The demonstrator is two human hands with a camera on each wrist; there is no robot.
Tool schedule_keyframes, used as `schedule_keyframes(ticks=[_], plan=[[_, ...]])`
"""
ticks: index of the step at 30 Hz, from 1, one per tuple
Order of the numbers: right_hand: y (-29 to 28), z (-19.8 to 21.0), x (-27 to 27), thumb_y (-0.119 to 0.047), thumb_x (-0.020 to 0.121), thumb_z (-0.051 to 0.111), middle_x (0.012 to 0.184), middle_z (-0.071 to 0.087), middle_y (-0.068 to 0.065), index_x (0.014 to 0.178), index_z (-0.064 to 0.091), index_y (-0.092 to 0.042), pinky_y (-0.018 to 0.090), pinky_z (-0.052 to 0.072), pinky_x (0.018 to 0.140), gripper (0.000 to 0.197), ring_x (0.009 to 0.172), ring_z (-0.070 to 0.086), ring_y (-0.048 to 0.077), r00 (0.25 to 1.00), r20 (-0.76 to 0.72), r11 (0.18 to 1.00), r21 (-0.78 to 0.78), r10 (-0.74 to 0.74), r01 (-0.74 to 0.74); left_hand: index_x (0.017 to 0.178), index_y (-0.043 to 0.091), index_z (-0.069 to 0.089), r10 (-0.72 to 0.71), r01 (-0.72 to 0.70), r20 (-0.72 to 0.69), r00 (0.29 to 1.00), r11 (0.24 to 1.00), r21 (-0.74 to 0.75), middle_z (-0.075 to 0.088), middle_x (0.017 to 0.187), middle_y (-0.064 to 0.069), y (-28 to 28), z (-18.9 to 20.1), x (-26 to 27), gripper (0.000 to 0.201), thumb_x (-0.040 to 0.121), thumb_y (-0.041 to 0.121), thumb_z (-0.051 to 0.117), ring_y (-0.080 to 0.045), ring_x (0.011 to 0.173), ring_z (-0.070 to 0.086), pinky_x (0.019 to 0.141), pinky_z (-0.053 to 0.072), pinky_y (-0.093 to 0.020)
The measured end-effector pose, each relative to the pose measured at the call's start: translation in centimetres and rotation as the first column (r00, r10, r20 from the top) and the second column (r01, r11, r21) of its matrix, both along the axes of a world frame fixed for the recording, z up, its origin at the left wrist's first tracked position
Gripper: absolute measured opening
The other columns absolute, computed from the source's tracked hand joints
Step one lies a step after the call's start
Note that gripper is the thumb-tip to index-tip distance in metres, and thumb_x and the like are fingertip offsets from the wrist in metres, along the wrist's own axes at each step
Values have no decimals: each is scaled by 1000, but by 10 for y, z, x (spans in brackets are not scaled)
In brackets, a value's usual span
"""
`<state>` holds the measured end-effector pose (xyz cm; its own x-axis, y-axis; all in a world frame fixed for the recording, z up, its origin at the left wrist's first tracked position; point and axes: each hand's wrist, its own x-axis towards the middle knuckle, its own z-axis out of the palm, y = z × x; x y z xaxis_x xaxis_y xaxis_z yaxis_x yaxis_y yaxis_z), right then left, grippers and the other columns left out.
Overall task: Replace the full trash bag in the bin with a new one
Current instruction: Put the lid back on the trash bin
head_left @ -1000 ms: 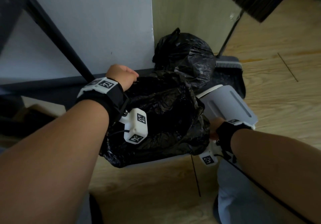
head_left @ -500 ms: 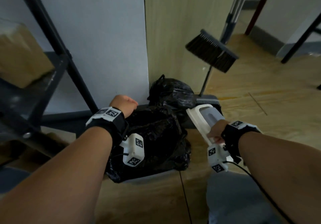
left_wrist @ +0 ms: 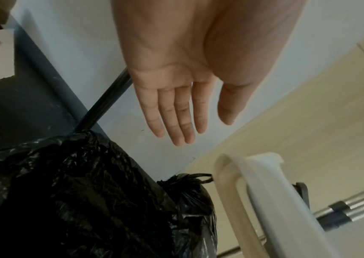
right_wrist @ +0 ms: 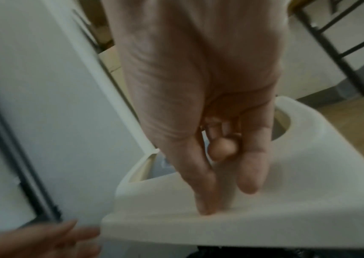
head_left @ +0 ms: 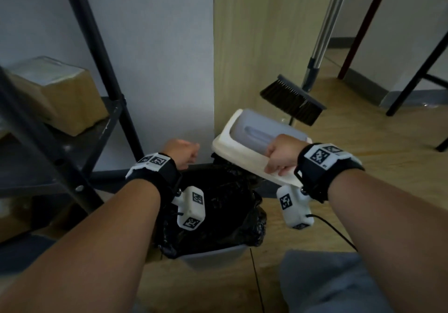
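A grey bin [head_left: 213, 257] stands on the floor against the wall, lined with a crumpled black bag [head_left: 219, 212] whose rim folds over the edge. My right hand [head_left: 278, 157] grips the near edge of the white swing-top lid [head_left: 247, 135] and holds it tilted in the air above the bin's back right corner. In the right wrist view the fingers [right_wrist: 201, 174] press on the lid's rim [right_wrist: 287, 200]. My left hand [left_wrist: 176, 108] hovers flat over the bin's back left, fingers straight, holding nothing. A tied full black bag [left_wrist: 190, 193] sits behind the bin in the corner.
A broom [head_left: 293, 99] leans by the wooden panel [head_left: 254, 45] at the right. A black metal rack [head_left: 97, 57] with a cardboard box [head_left: 55, 94] stands at the left. Table legs [head_left: 417, 77] stand far right. My knee [head_left: 327, 283] is beside the bin.
My right hand has raised the lid from floor level beside the bin to above its back right corner. My left hand has come off the bag's rim and risen.
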<state>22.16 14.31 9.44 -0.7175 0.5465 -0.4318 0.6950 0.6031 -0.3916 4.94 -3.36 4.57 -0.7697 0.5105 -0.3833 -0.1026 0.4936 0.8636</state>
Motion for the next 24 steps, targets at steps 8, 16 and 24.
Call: schedule_keyframes(ticks=[8, 16, 24], plan=[[-44, -12, -34, -8, 75, 77, 85, 72, 13, 83, 69, -6, 29, 55, 61, 11, 70, 72, 26, 949, 88, 948, 77, 303, -309, 111, 10, 67, 93, -99, 125, 988, 994, 43, 70, 114, -13, -16, -7, -17, 71, 64, 63, 71, -28, 95, 68, 85, 55, -36], [-61, -21, -45, -7, 75, 77, 88, 70, 9, 92, 71, -5, 24, 52, 56, 18, 64, 68, 23, 920, 64, 918, 67, 387, -391, 87, 13, 66, 203, -201, 275, 940, 979, -34, 68, 70, -14, -34, -30, -25, 55, 65, 63, 70, -26, 57, 65, 58, 50, -27], [-65, -15, -46, -13, 77, 76, 90, 68, 4, 102, 71, -10, 25, 57, 56, 26, 68, 65, 20, 935, -104, 931, -110, 339, -349, 97, 7, 67, 240, -236, 169, 956, 971, -43, 70, 91, -17, -45, -34, -20, 57, 62, 52, 65, -33, 91, 68, 89, 53, -42]])
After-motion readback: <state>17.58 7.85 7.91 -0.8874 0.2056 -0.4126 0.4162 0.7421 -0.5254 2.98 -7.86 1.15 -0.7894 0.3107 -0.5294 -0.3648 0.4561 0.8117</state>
